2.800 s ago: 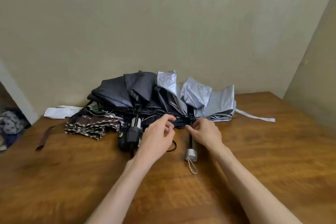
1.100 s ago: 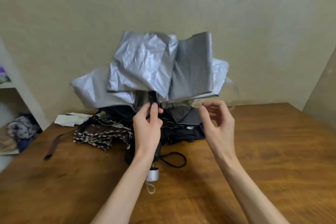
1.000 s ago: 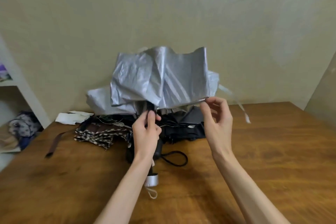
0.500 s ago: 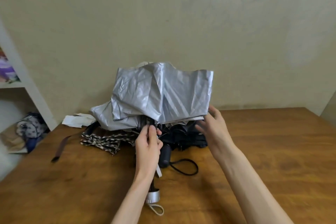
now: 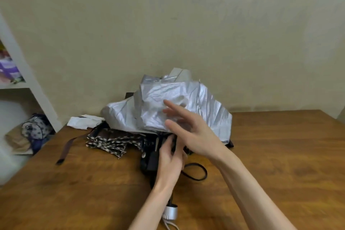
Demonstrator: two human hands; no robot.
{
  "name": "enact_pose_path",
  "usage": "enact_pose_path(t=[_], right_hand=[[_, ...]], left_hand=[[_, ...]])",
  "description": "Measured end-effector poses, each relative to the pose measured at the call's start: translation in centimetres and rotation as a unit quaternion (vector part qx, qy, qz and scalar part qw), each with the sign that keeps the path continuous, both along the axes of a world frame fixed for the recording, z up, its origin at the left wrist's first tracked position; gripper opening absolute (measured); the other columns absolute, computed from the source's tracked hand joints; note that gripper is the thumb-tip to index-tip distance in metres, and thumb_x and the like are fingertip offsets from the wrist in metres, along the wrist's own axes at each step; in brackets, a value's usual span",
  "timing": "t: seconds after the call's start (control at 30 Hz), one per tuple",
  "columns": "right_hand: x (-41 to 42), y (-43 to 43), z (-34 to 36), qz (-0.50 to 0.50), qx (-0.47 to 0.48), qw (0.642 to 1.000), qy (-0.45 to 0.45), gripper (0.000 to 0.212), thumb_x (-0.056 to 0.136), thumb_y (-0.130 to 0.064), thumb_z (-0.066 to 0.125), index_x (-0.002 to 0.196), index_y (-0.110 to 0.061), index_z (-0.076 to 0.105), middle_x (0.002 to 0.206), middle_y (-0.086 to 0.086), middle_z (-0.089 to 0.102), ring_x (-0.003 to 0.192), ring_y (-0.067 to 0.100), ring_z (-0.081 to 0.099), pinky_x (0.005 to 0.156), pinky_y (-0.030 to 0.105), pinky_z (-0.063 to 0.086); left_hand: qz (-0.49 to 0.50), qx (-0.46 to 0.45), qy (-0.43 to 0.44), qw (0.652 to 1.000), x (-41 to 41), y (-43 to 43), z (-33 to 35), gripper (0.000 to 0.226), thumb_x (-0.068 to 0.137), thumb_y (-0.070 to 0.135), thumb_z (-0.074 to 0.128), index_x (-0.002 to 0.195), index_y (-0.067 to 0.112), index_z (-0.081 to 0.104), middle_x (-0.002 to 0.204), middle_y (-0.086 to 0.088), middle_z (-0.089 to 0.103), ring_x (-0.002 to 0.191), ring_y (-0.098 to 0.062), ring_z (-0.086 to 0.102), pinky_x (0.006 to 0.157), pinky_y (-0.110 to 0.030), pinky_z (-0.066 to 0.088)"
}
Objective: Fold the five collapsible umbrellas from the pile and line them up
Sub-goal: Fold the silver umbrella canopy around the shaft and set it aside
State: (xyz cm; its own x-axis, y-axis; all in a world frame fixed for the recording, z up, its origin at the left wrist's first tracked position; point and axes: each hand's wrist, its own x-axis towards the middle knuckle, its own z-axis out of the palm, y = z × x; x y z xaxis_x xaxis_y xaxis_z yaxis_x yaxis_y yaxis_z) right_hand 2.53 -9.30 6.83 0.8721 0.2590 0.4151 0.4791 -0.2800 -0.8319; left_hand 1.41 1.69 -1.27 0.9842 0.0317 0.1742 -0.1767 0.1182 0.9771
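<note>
Up near the far edge of the brown wooden tabletop (image 5: 280,155), the crumpled silver fabric collapsible umbrella (image 5: 183,99) is raised over a black umbrella (image 5: 149,160) and a brown patterned umbrella (image 5: 112,142). The left hand (image 5: 170,160) curls round its dark shaft. The right hand (image 5: 192,132), fingers straight and spread, is at the canopy; whether it touches is unclear.
</note>
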Motion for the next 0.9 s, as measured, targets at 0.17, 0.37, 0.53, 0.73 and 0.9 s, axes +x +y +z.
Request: enact_pose_path(t=[0.17,0.37,0.53,0.73,0.9], right_hand=[[0.5,-2.2,0.4,-0.101,0.081,0.990,-0.049,0.037,0.101,0.000,0.064,0.131,-0.021,0.072,0.112,-0.007,0.079,0.107,0.010,0.075,0.094,0.029,0.060],[0.5,-5.0,1.2,-0.201,0.098,0.974,-0.044,0.019,0.097,-0.013,0.075,0.111,-0.027,0.075,0.108,-0.009,0.074,0.096,0.007,0.072,0.076,0.018,0.054],[0.0,-2.4,3.2,-0.143,-0.033,0.977,-0.157,0.038,0.092,-0.037,0.082,0.127,-0.030,0.067,0.123,-0.011,0.059,0.114,0.008,0.060,0.091,0.017,0.047],[1.5,3.3,4.3,-0.204,-0.194,0.941,-0.190,0.059,0.083,-0.067,0.075,0.119,-0.023,0.058,0.111,-0.007,0.051,0.097,0.012,0.054,0.072,0.030,0.048],[2.7,2.3,4.0,-0.228,-0.091,0.964,-0.103,0.009,0.089,-0.018,0.074,0.093,-0.024,0.069,0.067,-0.015,0.058,0.065,0.006,0.055,0.065,0.029,0.047]], left_hand=[[0.008,-0.013,0.010,1.000,0.2,0.1,0.1,0.036,0.111,0.037,0.046,0.100,0.006,0.059,0.077,-0.008,0.041,0.052,-0.010,0.030,0.044,-0.021,0.023],[0.007,0.015,-0.011,1.000,0.3,-0.3,-0.8,0.027,0.113,0.030,0.045,0.110,0.008,0.062,0.062,0.005,0.036,0.049,-0.007,0.028,0.044,-0.019,0.026],[0.021,0.037,-0.022,0.999,0.1,-0.6,-0.9,0.019,0.113,0.026,0.046,0.118,0.014,0.060,0.058,0.006,0.036,0.049,-0.009,0.034,0.047,-0.019,0.033],[0.041,0.064,-0.011,0.997,0.6,-0.5,-1.6,0.028,0.112,0.031,0.048,0.125,0.009,0.058,0.063,0.004,0.044,0.047,-0.006,0.040,0.047,-0.022,0.038],[0.048,0.057,-0.007,0.997,0.4,-0.1,-1.7,0.022,0.112,0.029,0.049,0.125,0.015,0.061,0.058,0.008,0.042,0.047,-0.007,0.038,0.048,-0.021,0.036]])
